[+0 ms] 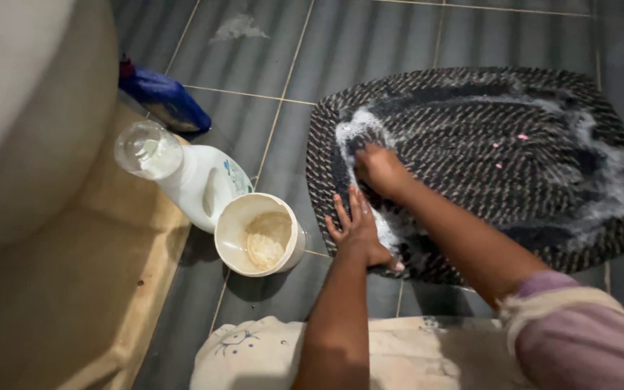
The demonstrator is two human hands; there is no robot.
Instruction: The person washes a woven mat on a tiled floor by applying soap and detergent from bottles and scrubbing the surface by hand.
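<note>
A dark woven mat [514, 137] lies on the tiled floor, streaked with white soap foam [359, 130]. My left hand [359, 227] presses flat on the mat's near left edge, fingers spread. My right hand [380, 167] is farther in, fingers curled down on the foamy part of the mat; whether it holds a brush or cloth is hidden. My right sleeve is pale purple.
A round cream tub [260, 235] with pale powder stands left of the mat. Beside it lies a white detergent bottle [196, 180] with a clear cap, and a blue bottle [164, 97] farther back. A beige raised ledge [74, 274] fills the left side.
</note>
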